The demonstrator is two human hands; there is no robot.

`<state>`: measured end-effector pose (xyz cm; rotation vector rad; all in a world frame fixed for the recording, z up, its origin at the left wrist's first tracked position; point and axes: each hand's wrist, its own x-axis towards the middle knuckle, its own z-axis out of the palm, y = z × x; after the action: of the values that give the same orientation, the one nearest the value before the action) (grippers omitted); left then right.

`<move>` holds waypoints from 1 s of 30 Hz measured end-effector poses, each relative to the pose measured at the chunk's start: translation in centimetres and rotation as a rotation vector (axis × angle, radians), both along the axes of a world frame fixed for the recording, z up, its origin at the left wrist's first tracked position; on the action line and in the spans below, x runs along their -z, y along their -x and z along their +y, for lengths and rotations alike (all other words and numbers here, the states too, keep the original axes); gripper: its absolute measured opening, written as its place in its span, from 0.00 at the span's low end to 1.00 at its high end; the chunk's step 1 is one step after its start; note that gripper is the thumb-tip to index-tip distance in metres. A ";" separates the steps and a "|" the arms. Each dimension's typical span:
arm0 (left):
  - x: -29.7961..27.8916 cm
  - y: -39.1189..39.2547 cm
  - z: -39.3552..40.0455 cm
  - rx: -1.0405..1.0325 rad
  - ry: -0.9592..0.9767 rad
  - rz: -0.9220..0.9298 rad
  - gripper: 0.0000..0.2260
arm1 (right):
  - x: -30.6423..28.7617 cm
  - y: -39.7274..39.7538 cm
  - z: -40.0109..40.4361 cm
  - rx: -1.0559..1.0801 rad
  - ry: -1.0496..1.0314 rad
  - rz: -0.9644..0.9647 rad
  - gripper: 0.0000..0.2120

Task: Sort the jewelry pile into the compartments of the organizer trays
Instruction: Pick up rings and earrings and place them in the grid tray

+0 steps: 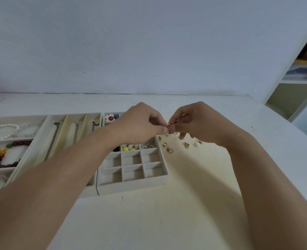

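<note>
Both hands meet above the far right corner of the grid tray (131, 183), fingertips together on a small gold earring (168, 125). The left hand (140, 123) pinches it between thumb and forefinger from the left, and the right hand (194, 121) pinches it from the right with its other fingers curled loosely; the piece sits exactly between the two sets of fingertips, raised off the table (149, 222). Below and to the right of the hands, the remaining pile of small gold and white earrings (178, 143) lies scattered on the table just beside the grid tray's right wall. In that tray, yellow and white round pieces (128, 147) occupy a compartment near the left wrist, with the near compartments bare. Farther left, a tray with long channels (66, 134) holds chains, and the leftmost tray (10, 139) holds a pearl bracelet (2, 131) and red beads (1, 156).
</note>
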<state>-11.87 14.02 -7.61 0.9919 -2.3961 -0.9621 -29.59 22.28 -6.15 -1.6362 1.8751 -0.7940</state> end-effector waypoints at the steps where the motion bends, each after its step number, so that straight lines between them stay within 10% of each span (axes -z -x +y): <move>1: 0.0 0.0 0.0 0.000 -0.004 0.003 0.02 | 0.0 0.0 0.0 -0.002 0.000 -0.003 0.02; 30: 0.0 -0.1 0.0 0.017 -0.097 0.069 0.07 | 0.3 0.4 -0.4 -0.009 0.001 -0.183 0.05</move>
<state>-11.76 14.02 -7.64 0.9576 -2.3246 -1.1095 -29.99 21.90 -6.49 -1.5165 1.7385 -0.9090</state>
